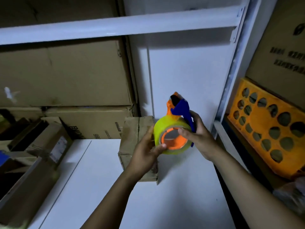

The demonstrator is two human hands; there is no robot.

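Note:
A tape dispenser (177,111) with an orange body and a blue handle carries a yellow-green roll of tape (165,129) with an orange hub. I hold it in the air over a white shelf (173,187). My right hand (198,138) grips the blue handle, its fingers curled round onto the hub. My left hand (146,152) holds the roll from the left, thumb at the rim of the roll. Just behind the hands a small brown cardboard box (132,139) lies on the shelf, partly hidden by my left hand.
Large cardboard boxes (66,76) are stacked at the back left, with open cartons (33,154) at the near left. An orange plastic crate (267,126) with round holes stands at the right beyond a white shelf post (231,76). A white beam (115,27) crosses overhead.

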